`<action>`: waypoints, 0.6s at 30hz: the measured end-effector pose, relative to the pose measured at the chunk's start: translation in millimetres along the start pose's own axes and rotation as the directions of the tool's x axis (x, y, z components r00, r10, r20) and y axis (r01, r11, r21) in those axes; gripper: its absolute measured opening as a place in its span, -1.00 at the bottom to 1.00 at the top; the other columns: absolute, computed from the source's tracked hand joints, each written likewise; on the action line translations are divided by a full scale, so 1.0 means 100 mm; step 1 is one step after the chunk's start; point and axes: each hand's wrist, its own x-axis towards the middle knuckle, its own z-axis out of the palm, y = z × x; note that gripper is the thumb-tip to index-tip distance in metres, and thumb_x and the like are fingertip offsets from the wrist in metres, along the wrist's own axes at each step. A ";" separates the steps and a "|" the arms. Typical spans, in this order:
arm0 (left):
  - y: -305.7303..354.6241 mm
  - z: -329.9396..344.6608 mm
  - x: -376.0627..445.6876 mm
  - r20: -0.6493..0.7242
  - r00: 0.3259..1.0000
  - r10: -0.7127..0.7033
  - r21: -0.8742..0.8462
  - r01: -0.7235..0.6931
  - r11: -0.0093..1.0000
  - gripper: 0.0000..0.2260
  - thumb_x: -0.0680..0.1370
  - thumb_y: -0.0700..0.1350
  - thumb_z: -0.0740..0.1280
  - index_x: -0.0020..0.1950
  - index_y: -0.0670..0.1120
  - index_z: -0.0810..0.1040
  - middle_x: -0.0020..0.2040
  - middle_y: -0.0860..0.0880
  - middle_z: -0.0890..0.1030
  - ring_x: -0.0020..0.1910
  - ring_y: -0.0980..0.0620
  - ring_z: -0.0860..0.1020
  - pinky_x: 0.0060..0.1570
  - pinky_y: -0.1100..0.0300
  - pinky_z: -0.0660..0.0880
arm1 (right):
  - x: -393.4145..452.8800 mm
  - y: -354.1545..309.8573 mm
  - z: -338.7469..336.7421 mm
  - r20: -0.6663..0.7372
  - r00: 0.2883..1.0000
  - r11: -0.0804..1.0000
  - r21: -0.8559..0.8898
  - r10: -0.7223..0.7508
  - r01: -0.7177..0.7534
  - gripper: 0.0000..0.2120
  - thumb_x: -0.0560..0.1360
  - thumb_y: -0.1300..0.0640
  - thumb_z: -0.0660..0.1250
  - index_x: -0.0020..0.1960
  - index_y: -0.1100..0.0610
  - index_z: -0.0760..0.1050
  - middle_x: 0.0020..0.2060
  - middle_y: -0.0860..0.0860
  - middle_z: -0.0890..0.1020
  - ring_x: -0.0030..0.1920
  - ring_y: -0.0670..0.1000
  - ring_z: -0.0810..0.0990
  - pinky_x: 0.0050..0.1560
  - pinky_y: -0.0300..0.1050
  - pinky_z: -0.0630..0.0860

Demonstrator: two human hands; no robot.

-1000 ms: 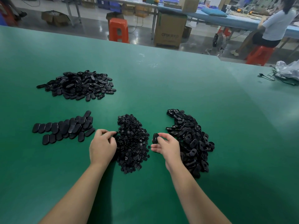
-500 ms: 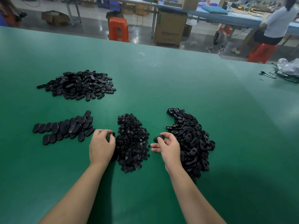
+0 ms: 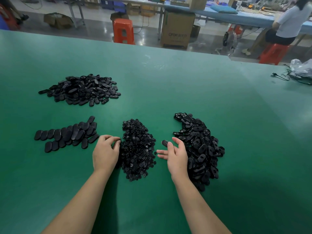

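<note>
1 camera, worn on the person's head. Wide angle, facing forward and down over the green table (image 3: 185, 85). Left hand (image 3: 105, 153) and right hand (image 3: 176, 157) sit close, low centre; far workbench (image 3: 236, 16) along top edge.

Your left hand (image 3: 105, 154) curls at the edge of the middle pile (image 3: 137, 149), and its fingertips hide whatever they may pinch. Your right hand (image 3: 176, 157) covers part of the oval piece (image 3: 164, 142) with its thumb and hides part of the right pile (image 3: 202, 146). Both forearms run off the bottom edge. The middle pile's bits are too small to make out.
</note>
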 end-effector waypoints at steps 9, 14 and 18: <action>0.01 0.00 0.00 -0.027 1.000 0.006 -0.004 -0.006 1.000 -0.84 0.66 -0.11 0.27 0.06 -0.11 0.63 0.03 0.02 0.55 -0.13 0.08 0.47 -0.15 0.13 0.39 | -0.03 0.00 0.01 -0.020 0.998 0.997 -0.062 -0.055 0.054 -0.85 0.71 0.13 0.15 0.07 0.13 0.48 -0.07 0.14 0.69 -0.23 0.08 0.74 -0.24 -0.16 0.64; 0.02 -0.01 0.00 -0.066 0.998 -0.025 -0.077 0.020 0.997 -0.86 0.68 -0.11 0.23 0.03 -0.09 0.56 -0.13 0.02 0.59 -0.19 0.02 0.51 -0.20 0.09 0.38 | -0.03 0.03 0.02 -0.060 0.995 0.995 -0.070 -0.073 0.069 -0.86 0.72 0.09 0.14 0.14 -0.01 0.47 -0.12 0.06 0.72 -0.20 0.04 0.74 -0.13 -0.11 0.68; 0.00 -0.01 -0.02 -0.070 0.995 -0.064 -0.168 0.051 0.984 -0.87 0.67 -0.10 0.24 0.02 -0.07 0.56 -0.19 0.04 0.64 -0.27 0.04 0.57 -0.25 0.03 0.50 | -0.04 0.05 0.02 -0.034 0.996 0.992 -0.102 -0.083 0.079 -0.82 0.71 0.11 0.17 0.24 -0.01 0.50 -0.16 -0.17 0.73 -0.15 -0.02 0.74 -0.03 -0.12 0.66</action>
